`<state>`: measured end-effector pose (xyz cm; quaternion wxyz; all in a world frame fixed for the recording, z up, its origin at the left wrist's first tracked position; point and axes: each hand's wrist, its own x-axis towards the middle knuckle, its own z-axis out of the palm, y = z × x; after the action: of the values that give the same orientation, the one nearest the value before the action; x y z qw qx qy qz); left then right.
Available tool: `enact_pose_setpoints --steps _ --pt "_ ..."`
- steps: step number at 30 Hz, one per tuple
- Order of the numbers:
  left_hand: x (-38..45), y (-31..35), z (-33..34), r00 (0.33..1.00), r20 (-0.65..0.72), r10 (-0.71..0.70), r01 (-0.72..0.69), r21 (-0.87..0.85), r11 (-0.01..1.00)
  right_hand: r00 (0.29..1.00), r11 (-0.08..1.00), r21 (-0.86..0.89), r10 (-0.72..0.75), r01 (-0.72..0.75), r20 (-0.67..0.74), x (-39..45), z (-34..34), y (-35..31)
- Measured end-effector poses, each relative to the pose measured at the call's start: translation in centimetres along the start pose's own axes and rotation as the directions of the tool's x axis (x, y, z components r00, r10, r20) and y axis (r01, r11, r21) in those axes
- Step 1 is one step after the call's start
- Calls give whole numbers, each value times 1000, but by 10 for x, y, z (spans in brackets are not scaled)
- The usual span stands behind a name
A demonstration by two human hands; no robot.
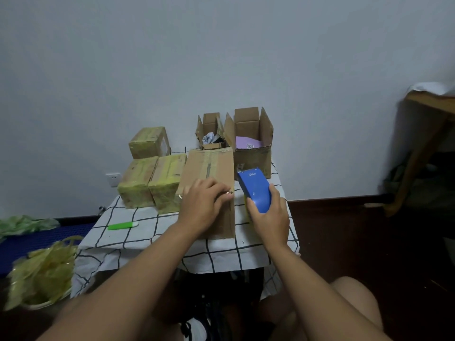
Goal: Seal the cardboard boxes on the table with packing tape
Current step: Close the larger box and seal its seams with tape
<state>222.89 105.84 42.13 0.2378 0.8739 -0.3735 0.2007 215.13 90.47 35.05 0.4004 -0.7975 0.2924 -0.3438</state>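
Left hand [204, 205] pressing the near box [209, 183] flaps flat, right hand [269, 217] gripping the blue tape dispenser [254, 189] just right of it, ready to run the seam.

Left hand [205, 203] resting on closed cardboard box [211, 173]; right hand [269, 215] gripping blue tape dispenser [254, 187] just beside it. Checked worktop [138, 232]: three taped boxes [152, 178], green cutter [123, 225].
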Motion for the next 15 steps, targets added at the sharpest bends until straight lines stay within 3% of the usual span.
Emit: enact_pose_setpoints --steps 3,6,9,15 --pt "-8 6 10 995 -87 57 -45 140 989 1000 1000 6 15 -15 -4 -1 -1 -1" --pt "-8 4 13 987 -110 115 -95 176 980 1000 1000 9 9 -9 -5 -2 -1 0" --pt "-9 -6 7 978 -46 205 -190 216 958 1000 1000 1 17 -17 2 -1 0 0" --pt "-4 3 4 981 19 194 -191 277 942 1000 999 27 20 -20 -1 -3 0 1"
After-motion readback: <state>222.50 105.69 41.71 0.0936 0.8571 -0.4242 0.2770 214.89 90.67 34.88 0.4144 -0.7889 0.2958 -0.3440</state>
